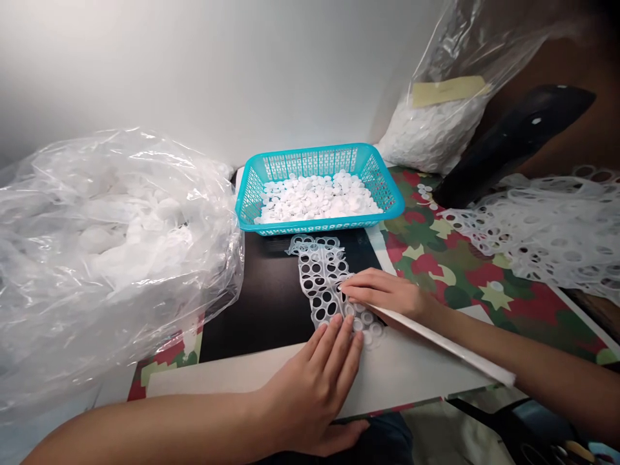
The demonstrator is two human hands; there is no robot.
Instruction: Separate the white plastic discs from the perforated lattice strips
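Observation:
A translucent white sheet full of round holes [317, 284] lies over a black surface [252, 303] and the edge of a white board [217, 382]. Its lower right part still holds round white discs [368, 318]. My left hand [320, 378] rests with fingers stretched out, their tips on the sheet's lower end. Closed around a long, thin white stick [445, 339], my right hand [387, 294] has its fingertips at the sheet's right side. The stick's back end points toward my right forearm; its front tip is mostly hidden by the fingers.
A turquoise basket [322, 226] of small white discs [320, 197] stands behind the sheet. Large clear plastic bags sit at left [121, 258] and back right [433, 132]. On the right, a dark upright object [513, 148] stands beside piled punched sheets [557, 226] on patterned cloth [455, 284].

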